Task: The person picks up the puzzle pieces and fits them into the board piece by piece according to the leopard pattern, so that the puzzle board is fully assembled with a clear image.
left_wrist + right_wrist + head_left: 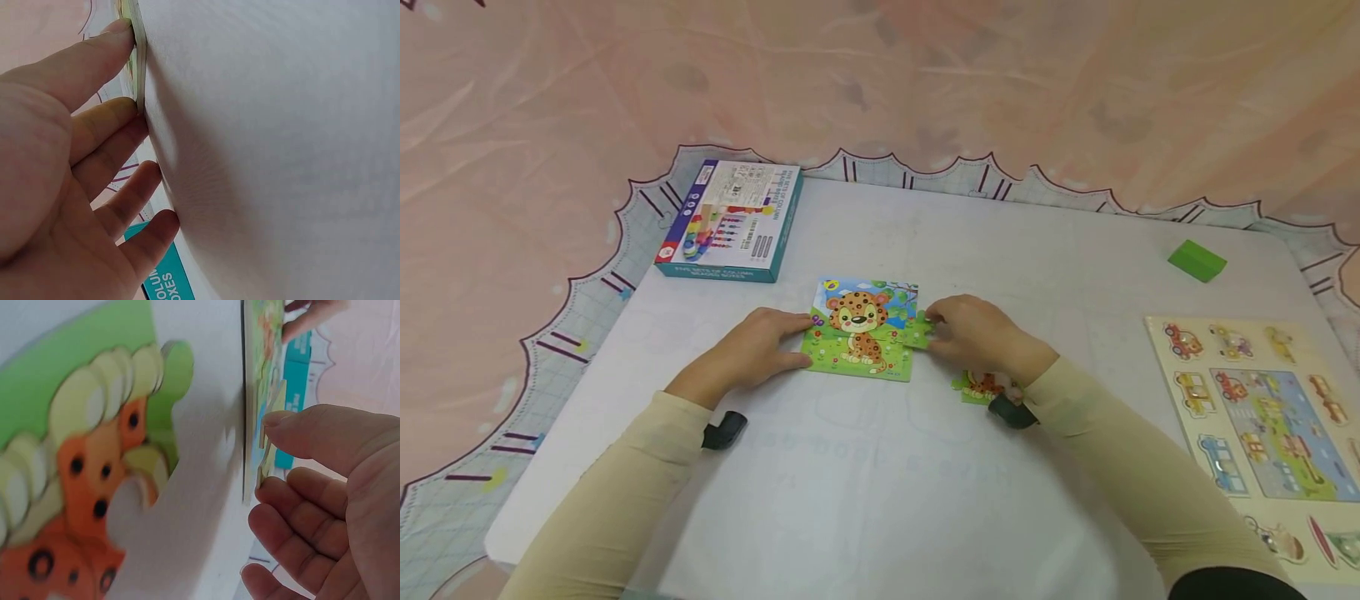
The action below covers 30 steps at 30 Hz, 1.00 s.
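Note:
A leopard picture puzzle (859, 354) lies in the middle of the white table. My left hand (748, 350) rests its thumb and fingertips against the puzzle's left edge, the fingers fairly straight in the left wrist view. At the right edge, my right hand (977, 333) pinches a small green puzzle piece (916, 332) between thumb and fingers. That piece is tilted and overlaps the puzzle's right side. A loose puzzle piece (94, 456), green with an orange spotted part, lies under my right wrist, partly covered in the head view.
A teal-edged box (737, 221) stands at the back left. Toward the back right is a green block (1197, 261). A cream board (1165, 358) with vehicle and animal pictures lies at the right. Scalloped cloth trim (572, 333) borders the table.

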{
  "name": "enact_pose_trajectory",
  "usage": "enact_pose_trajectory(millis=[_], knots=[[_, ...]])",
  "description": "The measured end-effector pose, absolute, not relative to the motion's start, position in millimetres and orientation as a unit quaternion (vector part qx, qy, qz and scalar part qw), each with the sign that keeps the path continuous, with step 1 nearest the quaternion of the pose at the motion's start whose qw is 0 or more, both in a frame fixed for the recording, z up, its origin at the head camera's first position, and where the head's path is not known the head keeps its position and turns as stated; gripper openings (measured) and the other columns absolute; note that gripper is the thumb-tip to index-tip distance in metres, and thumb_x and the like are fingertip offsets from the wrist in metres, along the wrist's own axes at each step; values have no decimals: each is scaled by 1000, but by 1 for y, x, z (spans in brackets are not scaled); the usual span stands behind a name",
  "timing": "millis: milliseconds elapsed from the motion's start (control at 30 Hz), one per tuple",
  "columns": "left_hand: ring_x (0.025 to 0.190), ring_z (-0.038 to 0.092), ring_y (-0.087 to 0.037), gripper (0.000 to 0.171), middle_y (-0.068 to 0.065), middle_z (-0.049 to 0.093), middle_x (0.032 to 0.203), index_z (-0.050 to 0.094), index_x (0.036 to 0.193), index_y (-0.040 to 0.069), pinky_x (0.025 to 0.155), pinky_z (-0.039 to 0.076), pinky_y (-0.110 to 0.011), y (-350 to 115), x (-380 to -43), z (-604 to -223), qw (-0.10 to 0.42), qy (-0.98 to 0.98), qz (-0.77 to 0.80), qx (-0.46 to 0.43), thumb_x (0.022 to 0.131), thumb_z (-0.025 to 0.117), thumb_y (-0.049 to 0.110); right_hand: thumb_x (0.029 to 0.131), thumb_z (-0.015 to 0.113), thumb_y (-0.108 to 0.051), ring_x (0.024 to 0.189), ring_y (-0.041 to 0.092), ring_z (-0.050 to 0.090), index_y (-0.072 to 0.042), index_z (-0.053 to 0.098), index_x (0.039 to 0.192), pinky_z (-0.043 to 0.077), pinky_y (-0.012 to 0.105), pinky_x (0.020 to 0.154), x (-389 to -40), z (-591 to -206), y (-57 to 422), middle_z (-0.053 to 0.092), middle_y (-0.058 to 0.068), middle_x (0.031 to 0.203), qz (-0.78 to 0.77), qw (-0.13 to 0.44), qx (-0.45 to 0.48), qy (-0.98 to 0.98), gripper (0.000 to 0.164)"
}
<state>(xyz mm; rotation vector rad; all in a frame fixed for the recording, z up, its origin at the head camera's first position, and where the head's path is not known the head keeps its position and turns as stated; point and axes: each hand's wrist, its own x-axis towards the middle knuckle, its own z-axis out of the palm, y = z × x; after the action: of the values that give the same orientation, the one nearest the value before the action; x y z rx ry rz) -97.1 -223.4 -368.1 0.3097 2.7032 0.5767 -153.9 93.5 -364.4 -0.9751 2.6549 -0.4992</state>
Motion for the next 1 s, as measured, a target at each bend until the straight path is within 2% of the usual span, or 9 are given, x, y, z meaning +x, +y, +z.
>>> enact_pose_trajectory(millis=[267, 667, 1000], knots=[[140, 38, -39, 63, -16, 49, 149, 51, 146, 5, 116, 29, -55, -224, -97, -367, 181, 955, 205, 113, 91, 75, 23, 90, 67, -16, 115, 31, 61, 3, 65, 121, 48, 43, 101, -149, -361, 76, 68, 13, 118, -161, 125, -364, 909, 36], [140, 36, -37, 66, -14, 49, 149, 50, 147, 6, 116, 29, -54, -223, -97, -367, 184, 956, 201, 109, 90, 77, 26, 91, 70, -22, 119, 30, 59, 0, 65, 126, 47, 41, 103, -145, -364, 57, 67, 12, 122, -139, 132, -360, 913, 42], [140, 37, -37, 67, -14, 50, 149, 51, 147, 6, 116, 30, -54, -223, -97, -366, 186, 956, 201, 107, 89, 78, 26, 92, 69, -24, 116, 28, 61, -1, 64, 126, 49, 40, 100, -142, -362, 44, 68, 11, 119, -127, 130, -373, 910, 42]])
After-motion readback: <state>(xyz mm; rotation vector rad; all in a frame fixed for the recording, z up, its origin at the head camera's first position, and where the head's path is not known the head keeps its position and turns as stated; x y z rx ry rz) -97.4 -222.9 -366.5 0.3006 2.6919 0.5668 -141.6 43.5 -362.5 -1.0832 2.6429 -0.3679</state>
